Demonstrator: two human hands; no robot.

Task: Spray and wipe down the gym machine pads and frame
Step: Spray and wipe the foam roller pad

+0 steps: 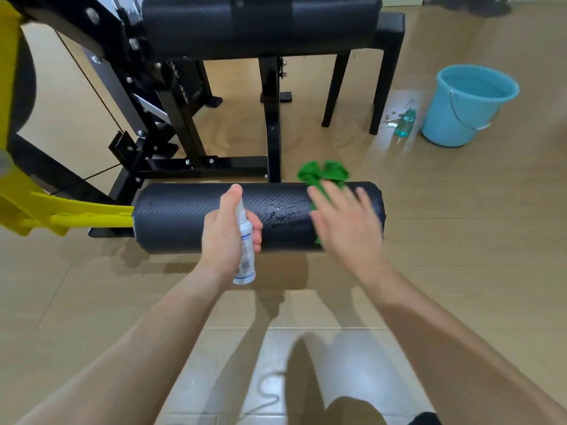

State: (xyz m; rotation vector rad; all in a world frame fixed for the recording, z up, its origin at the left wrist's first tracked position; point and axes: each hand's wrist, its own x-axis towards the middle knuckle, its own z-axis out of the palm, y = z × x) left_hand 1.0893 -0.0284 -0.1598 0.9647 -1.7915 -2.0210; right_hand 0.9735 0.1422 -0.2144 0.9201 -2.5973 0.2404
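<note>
A black roller pad [184, 216] lies across the middle, fixed to a yellow arm [89, 214] of the black machine frame [171, 118]. My left hand [225, 237] grips a small white spray bottle [245, 243], index finger on its top, nozzle over the pad. Wet droplets shine on the pad just right of the bottle. My right hand [346, 222], fingers spread flat and blurred, presses a green cloth [323, 174] onto the pad's right end. A second black pad [260, 26] sits higher at the back.
A light blue bucket [466, 105] stands on the wooden floor at the right, with a teal bottle [405, 122] beside it. Black bench legs [334, 90] rise behind the pad. A thin cord [267, 391] lies on the floor near me.
</note>
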